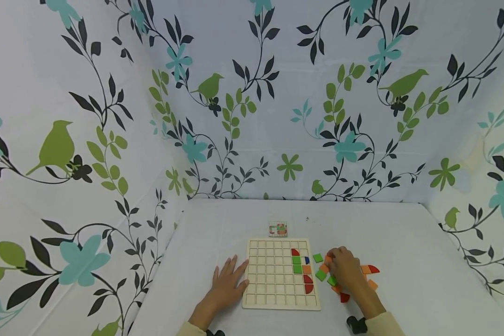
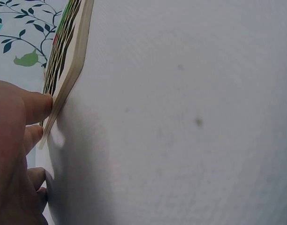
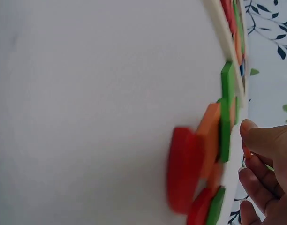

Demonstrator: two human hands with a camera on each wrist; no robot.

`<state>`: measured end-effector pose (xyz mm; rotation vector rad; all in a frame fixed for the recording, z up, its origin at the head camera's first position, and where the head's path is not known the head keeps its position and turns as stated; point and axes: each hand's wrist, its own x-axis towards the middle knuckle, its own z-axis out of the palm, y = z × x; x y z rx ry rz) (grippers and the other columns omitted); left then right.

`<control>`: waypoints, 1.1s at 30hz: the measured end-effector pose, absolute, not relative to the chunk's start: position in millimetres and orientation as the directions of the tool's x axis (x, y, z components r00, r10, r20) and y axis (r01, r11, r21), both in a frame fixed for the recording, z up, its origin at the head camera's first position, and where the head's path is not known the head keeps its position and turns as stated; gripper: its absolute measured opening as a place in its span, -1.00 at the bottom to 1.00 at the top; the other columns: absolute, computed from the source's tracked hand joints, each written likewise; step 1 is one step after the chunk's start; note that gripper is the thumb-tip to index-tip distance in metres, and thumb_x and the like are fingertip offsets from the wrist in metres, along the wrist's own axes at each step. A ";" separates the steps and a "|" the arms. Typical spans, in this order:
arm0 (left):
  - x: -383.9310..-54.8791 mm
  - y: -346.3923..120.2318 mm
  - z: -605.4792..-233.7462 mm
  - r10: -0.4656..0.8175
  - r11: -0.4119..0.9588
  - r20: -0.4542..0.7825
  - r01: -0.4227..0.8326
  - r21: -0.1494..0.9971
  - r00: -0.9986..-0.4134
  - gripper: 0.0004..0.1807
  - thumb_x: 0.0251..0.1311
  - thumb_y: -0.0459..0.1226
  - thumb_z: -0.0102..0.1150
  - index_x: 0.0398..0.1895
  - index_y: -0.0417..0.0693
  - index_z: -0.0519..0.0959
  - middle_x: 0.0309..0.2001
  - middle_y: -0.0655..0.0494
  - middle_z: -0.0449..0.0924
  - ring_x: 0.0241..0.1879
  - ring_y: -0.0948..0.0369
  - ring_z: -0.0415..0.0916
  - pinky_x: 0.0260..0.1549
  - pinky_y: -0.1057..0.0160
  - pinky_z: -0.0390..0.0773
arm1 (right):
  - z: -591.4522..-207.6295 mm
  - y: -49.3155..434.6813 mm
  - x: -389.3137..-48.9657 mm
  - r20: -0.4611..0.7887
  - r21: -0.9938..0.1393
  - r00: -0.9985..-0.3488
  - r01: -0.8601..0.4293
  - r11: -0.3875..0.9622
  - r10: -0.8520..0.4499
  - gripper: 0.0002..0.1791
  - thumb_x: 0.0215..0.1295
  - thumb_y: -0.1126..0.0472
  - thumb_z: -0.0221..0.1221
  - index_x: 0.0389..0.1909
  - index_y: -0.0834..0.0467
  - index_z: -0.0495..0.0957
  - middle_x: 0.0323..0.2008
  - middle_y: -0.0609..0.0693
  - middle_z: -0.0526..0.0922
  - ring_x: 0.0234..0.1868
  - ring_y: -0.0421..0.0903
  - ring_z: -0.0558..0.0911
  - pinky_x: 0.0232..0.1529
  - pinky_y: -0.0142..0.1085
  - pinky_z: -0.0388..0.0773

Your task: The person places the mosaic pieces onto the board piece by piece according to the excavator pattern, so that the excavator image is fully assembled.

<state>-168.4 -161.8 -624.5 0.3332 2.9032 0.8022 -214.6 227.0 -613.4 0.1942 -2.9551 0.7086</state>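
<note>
A wooden grid board (image 1: pixel 273 275) lies on the white table. Along its right side sit red rounded pieces (image 1: pixel 308 279), green squares (image 1: pixel 297 264), an orange square (image 1: pixel 306 269) and a small blue piece (image 1: pixel 307 260). My left hand (image 1: pixel 227 285) rests at the board's left edge, fingers spread, thumb and fingertips touching the rim. To the right of the board, my right hand (image 1: pixel 347 270) is over a loose pile of pieces. Between its thumb and fingers it pinches a small orange-red piece (image 3: pixel 247 152), mostly hidden by the fingers.
A small printed pattern card (image 1: pixel 278 228) lies behind the board. Loose pieces around the right hand include a green square (image 1: pixel 317 257), an orange piece (image 1: pixel 372 284) and a red piece (image 1: pixel 345 297). Patterned cloth (image 1: pixel 269 116) hangs behind the table and at both sides.
</note>
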 end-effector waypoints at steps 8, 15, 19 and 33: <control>-166.1 -162.3 -626.8 0.243 0.830 -0.016 0.199 0.522 -0.970 -0.35 0.51 -0.01 0.09 0.60 0.10 0.33 0.64 -0.32 0.08 0.62 -0.38 -0.06 0.44 -0.61 -0.26 | -600.7 190.0 -198.7 0.121 -0.498 -0.983 -0.182 0.848 -0.140 -0.72 0.40 0.17 0.39 0.07 0.09 0.65 -0.07 0.00 0.65 0.02 0.01 0.62 0.01 0.01 0.55; -167.7 -163.6 -631.4 0.236 0.829 -0.012 0.195 0.525 -0.972 -0.35 0.51 -0.01 0.10 0.61 0.09 0.33 0.65 -0.30 0.08 0.63 -0.35 -0.06 0.45 -0.59 -0.26 | -603.5 161.4 -182.3 0.140 -0.447 -0.939 -0.342 0.827 -0.313 -0.77 0.29 0.10 0.48 -0.17 -0.09 0.61 -0.16 -0.21 0.59 -0.05 -0.16 0.58 -0.05 -0.11 0.46; -168.1 -163.1 -629.9 0.242 0.824 -0.009 0.200 0.529 -0.970 -0.36 0.51 -0.02 0.11 0.59 0.08 0.35 0.64 -0.31 0.09 0.62 -0.37 -0.05 0.44 -0.60 -0.25 | -604.8 156.2 -177.8 0.178 -0.397 -0.913 -0.408 0.822 -0.367 -0.80 0.28 0.09 0.48 -0.23 -0.09 0.62 -0.24 -0.24 0.57 -0.20 -0.19 0.45 -0.09 -0.10 0.38; -166.9 -161.6 -623.0 0.244 0.829 -0.036 0.189 0.527 -0.969 -0.36 0.52 -0.02 0.10 0.60 0.07 0.34 0.65 -0.30 0.07 0.63 -0.36 -0.07 0.45 -0.59 -0.26 | -604.9 152.3 -175.5 0.168 -0.376 -0.925 -0.381 0.845 -0.342 -0.82 0.26 0.14 0.50 -0.22 -0.07 0.69 -0.24 -0.25 0.59 -0.20 -0.22 0.44 -0.10 -0.13 0.33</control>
